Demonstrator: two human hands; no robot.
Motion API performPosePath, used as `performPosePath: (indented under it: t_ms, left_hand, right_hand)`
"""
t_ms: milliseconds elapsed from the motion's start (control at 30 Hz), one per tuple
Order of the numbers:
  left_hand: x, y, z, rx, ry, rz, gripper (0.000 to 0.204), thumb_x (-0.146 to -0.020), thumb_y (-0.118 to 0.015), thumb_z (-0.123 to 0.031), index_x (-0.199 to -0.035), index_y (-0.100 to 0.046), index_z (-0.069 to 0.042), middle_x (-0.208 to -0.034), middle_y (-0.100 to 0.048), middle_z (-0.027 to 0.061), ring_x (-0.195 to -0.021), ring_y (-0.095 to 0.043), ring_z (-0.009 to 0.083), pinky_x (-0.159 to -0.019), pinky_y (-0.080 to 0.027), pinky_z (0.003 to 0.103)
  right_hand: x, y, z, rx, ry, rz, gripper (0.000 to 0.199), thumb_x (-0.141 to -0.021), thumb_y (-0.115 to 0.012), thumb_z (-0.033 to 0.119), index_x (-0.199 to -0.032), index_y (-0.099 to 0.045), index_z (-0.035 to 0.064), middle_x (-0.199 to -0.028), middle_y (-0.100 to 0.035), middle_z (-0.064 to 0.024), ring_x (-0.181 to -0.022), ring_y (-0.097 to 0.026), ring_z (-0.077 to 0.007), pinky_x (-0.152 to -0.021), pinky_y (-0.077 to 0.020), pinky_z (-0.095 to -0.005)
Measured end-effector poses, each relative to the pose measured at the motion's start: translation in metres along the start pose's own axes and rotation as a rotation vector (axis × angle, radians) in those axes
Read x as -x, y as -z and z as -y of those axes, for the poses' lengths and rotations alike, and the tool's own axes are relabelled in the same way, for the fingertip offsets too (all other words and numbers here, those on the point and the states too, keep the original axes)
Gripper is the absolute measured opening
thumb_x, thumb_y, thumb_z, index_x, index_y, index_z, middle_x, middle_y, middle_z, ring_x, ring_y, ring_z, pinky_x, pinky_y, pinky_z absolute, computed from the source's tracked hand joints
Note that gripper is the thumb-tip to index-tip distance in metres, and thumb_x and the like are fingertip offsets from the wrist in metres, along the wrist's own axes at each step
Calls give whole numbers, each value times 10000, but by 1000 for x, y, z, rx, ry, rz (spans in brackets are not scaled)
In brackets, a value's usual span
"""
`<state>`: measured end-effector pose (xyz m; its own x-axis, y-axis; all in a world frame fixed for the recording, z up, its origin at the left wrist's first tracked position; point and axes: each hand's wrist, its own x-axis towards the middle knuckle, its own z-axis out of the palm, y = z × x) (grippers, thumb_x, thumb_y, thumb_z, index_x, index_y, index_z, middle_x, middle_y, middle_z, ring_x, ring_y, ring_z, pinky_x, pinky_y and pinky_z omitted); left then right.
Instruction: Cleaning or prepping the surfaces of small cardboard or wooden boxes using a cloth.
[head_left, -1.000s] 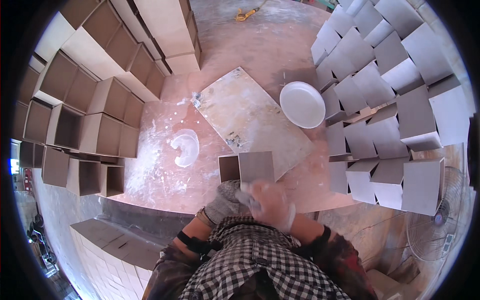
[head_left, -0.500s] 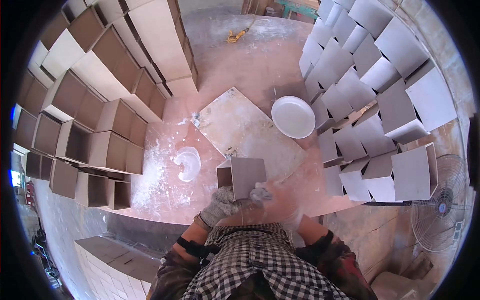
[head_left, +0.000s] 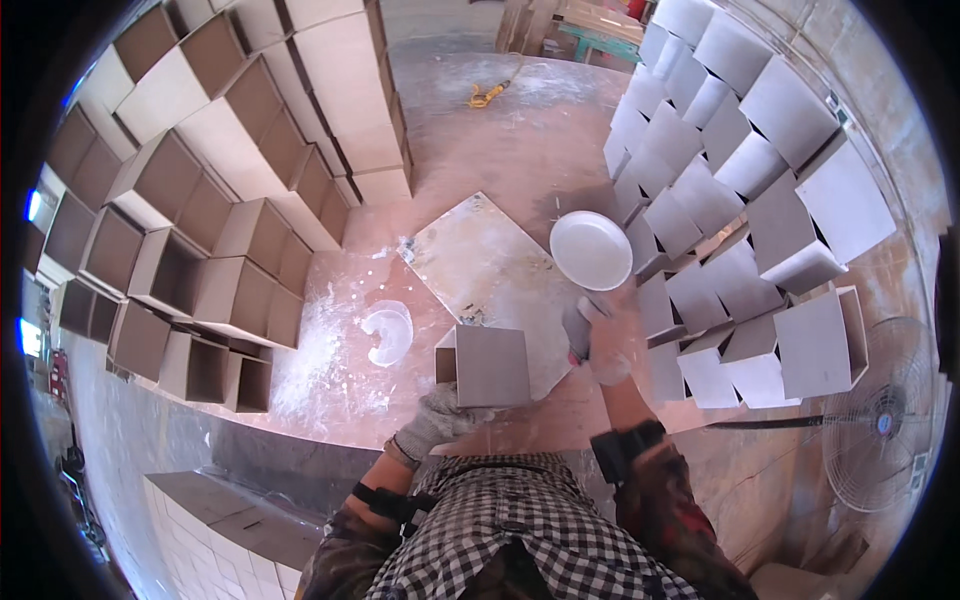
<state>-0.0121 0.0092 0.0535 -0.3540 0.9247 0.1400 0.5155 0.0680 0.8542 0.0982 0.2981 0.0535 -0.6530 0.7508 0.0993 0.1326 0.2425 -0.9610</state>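
A small grey-brown board box (head_left: 490,367) with an open side facing left stands near the front edge of the table. My left hand (head_left: 440,415), in a grey knit glove, is closed on its lower left corner. My right hand (head_left: 583,330), gloved with grey fingers, is off the box, to its right and just below a round white dish (head_left: 591,250). Its fingers are smeared by motion, so whether they hold anything is unclear. Under and beyond the box lies a stained, pale square board (head_left: 480,260).
Tall stacks of brown boxes (head_left: 230,300) rise on the left, and pale boxes (head_left: 750,270) on the right. A white powdery ring-shaped patch (head_left: 388,333) marks the pinkish table (head_left: 470,150). A yellow tool (head_left: 487,97) lies far off. A fan (head_left: 885,425) stands at right.
My right hand has left the box's right side and moved up and right toward the white dish. My left hand stays on the box. The view has shifted slightly.
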Motion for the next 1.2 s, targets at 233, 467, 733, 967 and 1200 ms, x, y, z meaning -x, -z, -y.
performPosePath:
  t_ms: [233,467,733,967,1200]
  left_hand:
    - [22,57,-43,-103,43,-164,242,-770,-725,-282,-928,-675,-105,-908,-667,94,-817,-643,277,-701,-516,340]
    - [31,83,-65,-62,-139,-304,284,-757,-752,-228,-951,-668,-39,-907,-672,83,-833,-647,236,-748,-510,329]
    - [-19,88,-87,780,309,-197,315,-846,-641,-157,-1113,-615,8,-1045,-646,71,-972,-598,152,-872,-478,292]
    - [-86,54,-36,1252,594,62,324,-829,-611,-108,-1102,-572,64,-1011,-644,131,-863,-644,209,-805,-523,312]
    - [-109,38,-5,1203,697,184,318,-845,-606,-121,-1114,-573,46,-1058,-629,131,-917,-628,202,-815,-513,304]
  right_hand:
    - [62,1,42,-341,-343,-132,170,-831,-560,168,-759,-582,15,-635,-539,-66,-512,-524,-152,-465,-399,-239]
    - [87,-10,55,-469,-302,-62,154,-801,-555,140,-719,-572,12,-606,-522,-47,-466,-473,-134,-417,-358,-233]
    - [88,-11,86,-344,-322,15,127,-814,-604,100,-864,-626,-14,-761,-619,-65,-621,-567,-137,-559,-451,-249]
    - [70,-12,150,-23,-452,233,187,-814,-625,176,-916,-644,20,-778,-635,-75,-701,-587,-133,-602,-468,-276]
    - [41,-53,110,575,-219,373,245,-774,-594,254,-899,-628,46,-867,-653,-185,-821,-625,-343,-731,-488,-406]
